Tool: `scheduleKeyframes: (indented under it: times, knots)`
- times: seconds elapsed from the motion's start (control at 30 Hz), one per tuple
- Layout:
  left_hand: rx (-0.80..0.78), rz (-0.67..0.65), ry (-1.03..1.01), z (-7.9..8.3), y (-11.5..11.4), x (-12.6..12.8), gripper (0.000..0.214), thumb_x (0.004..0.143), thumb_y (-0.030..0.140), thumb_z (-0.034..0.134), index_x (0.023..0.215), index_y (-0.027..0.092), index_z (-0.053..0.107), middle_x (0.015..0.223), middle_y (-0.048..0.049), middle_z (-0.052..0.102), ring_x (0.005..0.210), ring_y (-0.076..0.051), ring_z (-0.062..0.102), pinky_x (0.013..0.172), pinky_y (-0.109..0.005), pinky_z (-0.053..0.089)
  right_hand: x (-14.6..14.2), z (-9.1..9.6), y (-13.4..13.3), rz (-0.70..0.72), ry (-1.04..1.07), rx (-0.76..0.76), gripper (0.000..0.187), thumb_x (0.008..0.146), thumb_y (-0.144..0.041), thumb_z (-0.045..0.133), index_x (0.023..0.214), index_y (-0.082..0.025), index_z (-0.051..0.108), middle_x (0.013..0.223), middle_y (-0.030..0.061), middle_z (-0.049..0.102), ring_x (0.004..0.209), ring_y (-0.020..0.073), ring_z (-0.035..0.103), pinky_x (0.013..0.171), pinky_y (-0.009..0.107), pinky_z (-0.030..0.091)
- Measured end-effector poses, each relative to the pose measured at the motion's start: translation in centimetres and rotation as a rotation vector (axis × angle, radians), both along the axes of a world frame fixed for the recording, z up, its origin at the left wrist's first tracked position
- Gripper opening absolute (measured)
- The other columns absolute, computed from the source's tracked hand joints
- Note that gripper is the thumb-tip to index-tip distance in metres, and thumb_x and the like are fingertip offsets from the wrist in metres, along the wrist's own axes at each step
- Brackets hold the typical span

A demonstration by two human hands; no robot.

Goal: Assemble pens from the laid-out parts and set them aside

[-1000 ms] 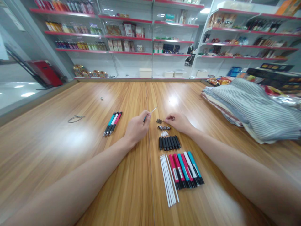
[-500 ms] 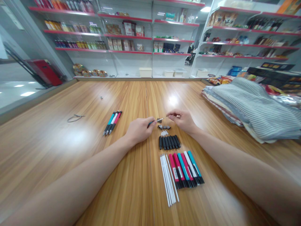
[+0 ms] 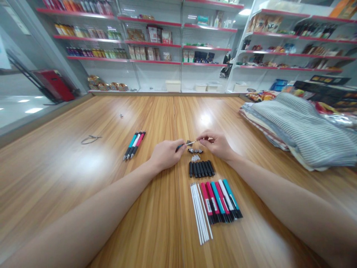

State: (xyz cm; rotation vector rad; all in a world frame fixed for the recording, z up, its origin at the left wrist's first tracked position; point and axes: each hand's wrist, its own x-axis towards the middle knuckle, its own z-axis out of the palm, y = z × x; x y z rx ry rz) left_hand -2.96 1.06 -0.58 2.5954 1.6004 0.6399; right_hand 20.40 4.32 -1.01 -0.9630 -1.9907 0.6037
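My left hand [image 3: 166, 154] is closed around a blue pen barrel [image 3: 179, 147], with a thin pen refill [image 3: 192, 143] sticking out to the right. At the refill's tip, my right hand [image 3: 216, 144] pinches a part too small to make out. Just below the hands lie a little heap of small dark parts [image 3: 189, 142], silver pen tips [image 3: 195, 151] and small white pieces [image 3: 195, 158]. Nearer to me is a row of black grips [image 3: 202, 169]. Closest are white refills [image 3: 199, 214] beside pink, blue and white barrels [image 3: 220, 201].
Three whole pens [image 3: 134, 145] lie left of my left hand. Farther left is a grey cord loop [image 3: 90, 139], and a small object [image 3: 121, 116] sits beyond. Folded striped cloth [image 3: 304, 126] is stacked at the right. Stocked shelves [image 3: 153, 42] stand behind the wooden table [image 3: 145, 223].
My right hand has come slightly left, and its fingertips now meet the refill's tip, where a gap was before. My left hand keeps its hold on the barrel.
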Motion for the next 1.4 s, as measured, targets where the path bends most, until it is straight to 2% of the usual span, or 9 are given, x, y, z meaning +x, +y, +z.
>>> scheduleKeyframes:
  times: [0.43, 0.6, 0.93, 1.4]
  knots:
    - [-0.006, -0.028, -0.016, -0.1, 0.1, -0.1, 0.039, 0.096, 0.049, 0.034, 0.099, 0.027, 0.066, 0.087, -0.0040, 0.072, 0.080, -0.021, 0.066, 0.063, -0.028, 0.038, -0.3, 0.2, -0.3, 0.061, -0.041, 0.076, 0.016, 0.084, -0.023, 0.059, 0.091, -0.016, 0.072, 0.086, 0.0047, 0.065, 0.069, 0.0098, 0.055, 0.059, 0.023, 0.041]
    - [-0.015, -0.052, -0.030, -0.2, 0.1, -0.2, 0.038, 0.096, 0.048, 0.035, 0.099, 0.026, 0.066, 0.086, -0.0043, 0.072, 0.080, -0.021, 0.066, 0.065, -0.029, 0.039, -0.6, 0.0, -0.5, 0.042, -0.022, 0.061, 0.016, 0.084, -0.026, 0.062, 0.094, -0.016, 0.070, 0.088, 0.0043, 0.066, 0.071, 0.0102, 0.055, 0.059, 0.022, 0.041]
    - [-0.032, -0.115, -0.025, 0.1, -0.3, 0.0, 0.040, 0.097, 0.050, 0.033, 0.103, 0.027, 0.065, 0.089, -0.0028, 0.072, 0.081, -0.020, 0.067, 0.065, -0.027, 0.040, -1.3, -0.3, -0.9, 0.063, -0.016, 0.064, 0.017, 0.083, -0.029, 0.066, 0.095, -0.017, 0.071, 0.076, 0.0009, 0.066, 0.057, 0.0061, 0.047, 0.055, 0.021, 0.039]
    - [-0.020, -0.120, -0.036, -0.1, -0.2, -0.1, 0.040, 0.097, 0.050, 0.033, 0.102, 0.026, 0.065, 0.089, -0.0027, 0.072, 0.081, -0.020, 0.066, 0.067, -0.028, 0.041, -1.4, 0.1, -1.2, 0.084, -0.072, 0.140, 0.016, 0.086, -0.028, 0.062, 0.094, -0.017, 0.070, 0.082, 0.0025, 0.067, 0.061, 0.0074, 0.049, 0.060, 0.021, 0.041]
